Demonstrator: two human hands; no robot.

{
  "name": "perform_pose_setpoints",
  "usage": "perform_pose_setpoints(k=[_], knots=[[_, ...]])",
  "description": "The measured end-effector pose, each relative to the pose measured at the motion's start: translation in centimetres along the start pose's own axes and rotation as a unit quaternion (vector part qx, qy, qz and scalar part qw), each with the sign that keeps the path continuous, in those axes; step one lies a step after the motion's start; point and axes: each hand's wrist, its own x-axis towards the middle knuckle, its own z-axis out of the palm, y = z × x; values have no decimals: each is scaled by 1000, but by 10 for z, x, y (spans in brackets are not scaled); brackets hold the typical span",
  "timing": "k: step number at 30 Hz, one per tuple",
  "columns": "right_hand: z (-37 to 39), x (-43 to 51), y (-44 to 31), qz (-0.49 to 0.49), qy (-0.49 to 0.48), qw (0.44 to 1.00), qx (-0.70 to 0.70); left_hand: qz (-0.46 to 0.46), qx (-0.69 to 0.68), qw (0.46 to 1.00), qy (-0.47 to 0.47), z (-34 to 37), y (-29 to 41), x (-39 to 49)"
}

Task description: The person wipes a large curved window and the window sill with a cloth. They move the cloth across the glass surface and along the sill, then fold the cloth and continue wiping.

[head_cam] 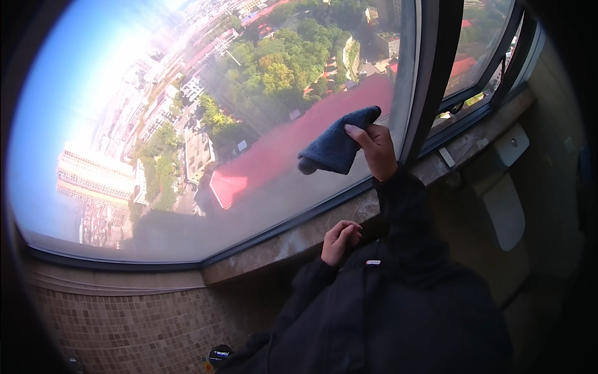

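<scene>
A folded blue-grey cloth (337,141), which looks like microfibre, is pinched between the thumb and fingers of my right hand (379,152). The cloth is in front of the large window pane (275,187); whether it touches the glass I cannot tell. Lower down, my left hand (338,240) is held near my body by the stone sill (299,240). Its fingers are curled in, and nothing shows in them. Hazy patches and smears mark the glass, with trees, a red roof and buildings far below outside.
Beside the pane stands a thick dark window frame (432,70), with a tilted-out sash (486,56) past it. A white toilet (504,212) is at the right. Mosaic tiles (126,322) cover the lower left, near a round black object (219,355).
</scene>
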Motion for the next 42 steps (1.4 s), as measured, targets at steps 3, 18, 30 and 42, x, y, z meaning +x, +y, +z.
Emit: perform_pose_setpoints(k=[3,18,30,42], knots=[[-7,-3,30,-45,49,998,-22,-2,20,1000,-8,-1,-1,0],[-28,-3,-38,-75,110,944,-303,-22,26,998,-46,12,-7,10],[-114,-57,204,152,351,844,-376,-37,10,996,-80,15,-15,18],[41,13,-62,-299,95,894,-319,-28,9,998,-53,10,-11,4]])
